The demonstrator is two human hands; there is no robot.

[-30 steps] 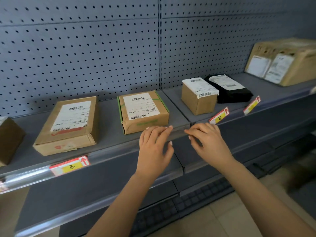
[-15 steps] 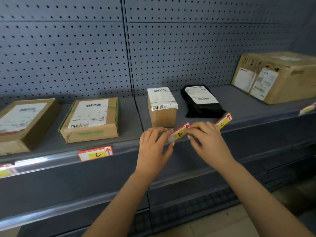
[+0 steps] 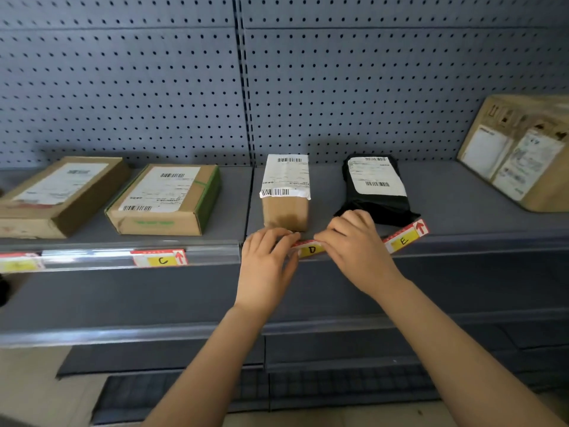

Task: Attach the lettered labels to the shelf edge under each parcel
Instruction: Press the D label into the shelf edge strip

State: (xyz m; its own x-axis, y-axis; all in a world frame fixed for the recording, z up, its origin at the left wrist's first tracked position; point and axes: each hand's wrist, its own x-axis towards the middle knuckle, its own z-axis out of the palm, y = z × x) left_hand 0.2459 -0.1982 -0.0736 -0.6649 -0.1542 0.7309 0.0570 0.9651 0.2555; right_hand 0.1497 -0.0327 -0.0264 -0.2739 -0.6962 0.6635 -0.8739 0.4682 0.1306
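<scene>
Label C [image 3: 160, 258] sits in the clear strip on the shelf edge [image 3: 92, 257], level. Left hand [image 3: 266, 260]: fingers narrowly curled, pinching the left end of label D [image 3: 311, 249]. Label D lies on the edge directly below the small brown parcel [image 3: 286, 195], long axis left to right, letter upright. Right hand [image 3: 354, 248]: fingers curled over its right end. Label E [image 3: 405, 237] is tilted, right end raised, arrow pointing up.
</scene>
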